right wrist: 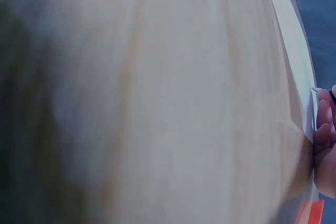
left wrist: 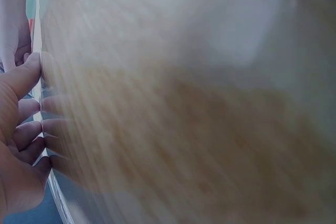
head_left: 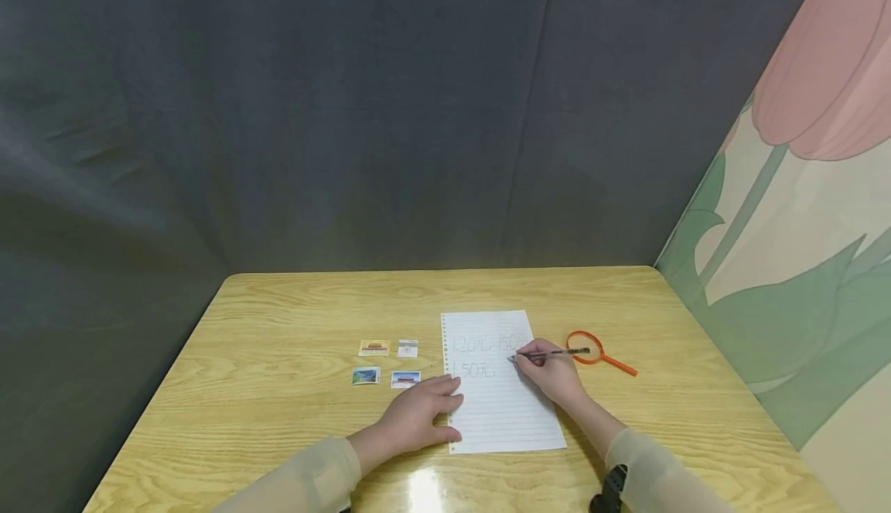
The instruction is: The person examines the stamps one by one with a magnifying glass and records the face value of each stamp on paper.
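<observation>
A sheet of lined paper (head_left: 504, 420) with punched holes down its left side lies on the table, bearing two rows of faint handwritten figures, "1.50元" in the lower one. My right hand (head_left: 559, 380) pinches a dark pen (head_left: 555, 353), its tip close over the page right of that lower row. In the right wrist view, the right hand (right wrist: 326, 140) shows only at the edge. My left hand (head_left: 418, 414) rests with fingers spread across the paper's left margin. The left wrist view shows that hand (left wrist: 21, 135) low against the tabletop.
Several small stamps lie left of the paper, among them a yellow stamp (head_left: 374, 348) and a green-blue stamp (head_left: 366, 375). An orange magnifying glass (head_left: 618, 364) lies to the right, beyond my right hand. The wooden table (head_left: 292, 420) meets a dark curtain (head_left: 390, 149) at the back.
</observation>
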### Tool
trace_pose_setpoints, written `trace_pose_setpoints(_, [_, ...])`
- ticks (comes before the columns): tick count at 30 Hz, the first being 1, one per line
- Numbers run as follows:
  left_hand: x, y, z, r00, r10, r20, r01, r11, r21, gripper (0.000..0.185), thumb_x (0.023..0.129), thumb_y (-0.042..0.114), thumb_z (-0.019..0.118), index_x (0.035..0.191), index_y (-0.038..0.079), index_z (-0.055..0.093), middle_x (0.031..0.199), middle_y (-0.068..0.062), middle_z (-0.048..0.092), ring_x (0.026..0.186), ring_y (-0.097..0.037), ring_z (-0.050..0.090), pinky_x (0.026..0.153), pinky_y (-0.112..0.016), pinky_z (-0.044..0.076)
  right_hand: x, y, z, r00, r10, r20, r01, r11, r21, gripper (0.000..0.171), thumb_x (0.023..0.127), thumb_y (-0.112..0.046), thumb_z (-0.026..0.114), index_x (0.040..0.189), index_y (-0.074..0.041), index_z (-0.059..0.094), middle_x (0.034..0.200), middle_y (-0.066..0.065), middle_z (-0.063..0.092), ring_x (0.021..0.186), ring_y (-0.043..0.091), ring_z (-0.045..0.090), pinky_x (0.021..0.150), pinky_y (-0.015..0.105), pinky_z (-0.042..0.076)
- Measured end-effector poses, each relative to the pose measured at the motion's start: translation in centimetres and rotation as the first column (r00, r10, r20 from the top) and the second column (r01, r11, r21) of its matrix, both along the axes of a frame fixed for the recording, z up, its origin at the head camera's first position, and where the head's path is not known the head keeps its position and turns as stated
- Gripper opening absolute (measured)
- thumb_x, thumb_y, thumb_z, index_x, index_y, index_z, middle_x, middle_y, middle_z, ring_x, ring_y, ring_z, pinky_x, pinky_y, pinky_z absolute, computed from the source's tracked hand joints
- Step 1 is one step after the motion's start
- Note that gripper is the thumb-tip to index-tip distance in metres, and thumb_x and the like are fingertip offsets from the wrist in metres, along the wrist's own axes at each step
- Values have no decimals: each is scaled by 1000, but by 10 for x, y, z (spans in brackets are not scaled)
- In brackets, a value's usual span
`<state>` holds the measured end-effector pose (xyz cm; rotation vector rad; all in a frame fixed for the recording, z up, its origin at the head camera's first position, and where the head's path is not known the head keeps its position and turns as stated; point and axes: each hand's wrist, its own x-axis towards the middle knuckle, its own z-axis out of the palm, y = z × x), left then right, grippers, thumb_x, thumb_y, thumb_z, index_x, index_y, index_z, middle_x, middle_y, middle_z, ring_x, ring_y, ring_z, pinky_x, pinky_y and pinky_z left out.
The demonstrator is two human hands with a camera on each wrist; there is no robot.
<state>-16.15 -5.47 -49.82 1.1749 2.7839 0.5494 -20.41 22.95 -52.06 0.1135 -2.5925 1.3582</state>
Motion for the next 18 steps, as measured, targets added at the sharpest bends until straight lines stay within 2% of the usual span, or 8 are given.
trace_pose_setpoints(8, [-1,0,-1,1000,9,9,-9,1000,2,61,85,44,75,133,9,63,148,-8,48,138,-24,42,113,-37,36,3,-1,4,998,50,36,-50,999,11,8,83,-7,78,86,-11,72,76,-4,68,63,9,56,56,20,47])
trace_pose_setpoints(18, [0,1,-1,1000,18,7,-18,1000,-2,61,84,44,76,133,10,64,148,-7,49,138,-24,43,113,-37,37,6,7,3,994,94,61,-94,996,-5,5,86,-7,77,87,-6,71,73,-3,65,61,9,53,53,19,45])
